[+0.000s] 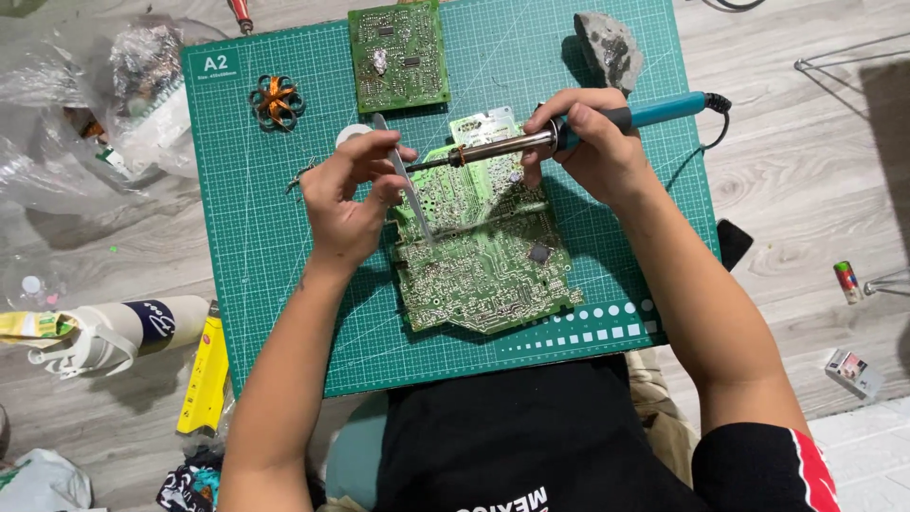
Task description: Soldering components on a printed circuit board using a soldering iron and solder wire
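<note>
While your right hand (592, 142) grips the soldering iron (569, 133) by its blue handle, your left hand (346, 194) pinches thin tweezers (406, 180) over the stiff, fragile circuit board (483, 251) on the green cutting mat (275, 284); hold it by its edges.

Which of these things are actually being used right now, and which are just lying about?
In use: soldering iron in right hand; tweezers in left hand; large circuit board; cutting mat.

Lying about: smaller circuit board, copper coil, grey stone, white bottle, yellow tool.
</note>
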